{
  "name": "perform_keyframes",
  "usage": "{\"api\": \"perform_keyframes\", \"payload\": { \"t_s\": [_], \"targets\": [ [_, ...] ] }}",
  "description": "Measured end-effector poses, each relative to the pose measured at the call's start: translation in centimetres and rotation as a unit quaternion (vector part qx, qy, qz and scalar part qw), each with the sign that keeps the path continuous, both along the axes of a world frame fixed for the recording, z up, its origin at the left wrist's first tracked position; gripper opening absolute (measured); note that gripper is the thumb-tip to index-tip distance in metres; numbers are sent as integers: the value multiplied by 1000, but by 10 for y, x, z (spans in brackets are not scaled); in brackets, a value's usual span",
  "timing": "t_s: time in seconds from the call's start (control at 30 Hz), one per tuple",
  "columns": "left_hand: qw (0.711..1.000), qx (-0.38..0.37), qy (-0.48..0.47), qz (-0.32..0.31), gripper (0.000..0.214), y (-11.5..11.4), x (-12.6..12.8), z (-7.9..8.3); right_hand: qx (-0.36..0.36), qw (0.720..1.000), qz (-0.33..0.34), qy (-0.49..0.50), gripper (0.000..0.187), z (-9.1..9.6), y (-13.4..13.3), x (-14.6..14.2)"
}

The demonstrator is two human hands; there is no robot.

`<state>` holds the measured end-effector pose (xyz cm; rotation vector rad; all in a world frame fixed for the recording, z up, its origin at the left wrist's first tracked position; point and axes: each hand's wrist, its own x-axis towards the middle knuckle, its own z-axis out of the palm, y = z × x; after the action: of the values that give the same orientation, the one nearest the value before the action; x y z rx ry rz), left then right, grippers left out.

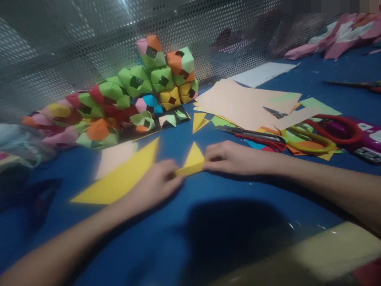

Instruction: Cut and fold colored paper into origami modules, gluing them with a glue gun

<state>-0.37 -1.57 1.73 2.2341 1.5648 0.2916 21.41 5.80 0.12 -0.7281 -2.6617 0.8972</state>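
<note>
Yellow folded paper [195, 158] lies on the blue bench [238, 188] between the two hands, with a triangular point directed away from the person and a narrow band along the near edge. At the far left, a row of multicoloured folded-paper models [135, 82] stands stacked against a perforated panel [208, 49]. Nearer the person, a large yellow sheet [119, 180] partly overlaps a pale sheet [114, 157]; the left forearm and hand cross its near edge. The left hand [162, 176] is slightly blurred; its thumb and fingers are drawn together on the left end of the band. Beyond the workpiece, and apart from it, rests a small yellow folded piece [199, 122]. The right hand [222, 157] is closed in a pinch, thumb below and curled fingers above, on the right end of the band. Behind and to the right of this hand lie a stack of pale pink sheets [244, 97], scissors with red handles [258, 137] and scissors with yellow handles [315, 140], over coloured scraps [300, 147]. The step in hand is judged to be folding or creasing the near-edge band. The next move appears to call for even pressure along the fold, both ends kept level and the triangular point kept flat and centred; uneven pressure could skew the crease.
</note>
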Motion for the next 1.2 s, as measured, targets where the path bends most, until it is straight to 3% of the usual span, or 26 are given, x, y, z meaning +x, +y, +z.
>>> {"api": "perform_keyframes", "payload": {
  "t_s": [0.3,0.5,0.7,0.93,1.2],
  "targets": [
    [996,-53,0,65,31,5,-1,2,-12,1000,-6,-6,24,3,2,2],
    [995,-76,0,71,31,8,-2,3,33,998,-37,-48,28,1,-1,-4],
    [993,-75,14,93,29,6,1,5,85,993,-58,-57,27,-4,-2,-6],
    [993,-62,30,98,29,6,2,4,61,997,-34,-26,23,-5,1,-3],
    [993,-53,43,93,29,6,2,2,101,989,-61,-89,23,0,-4,-9]
  ]
}}
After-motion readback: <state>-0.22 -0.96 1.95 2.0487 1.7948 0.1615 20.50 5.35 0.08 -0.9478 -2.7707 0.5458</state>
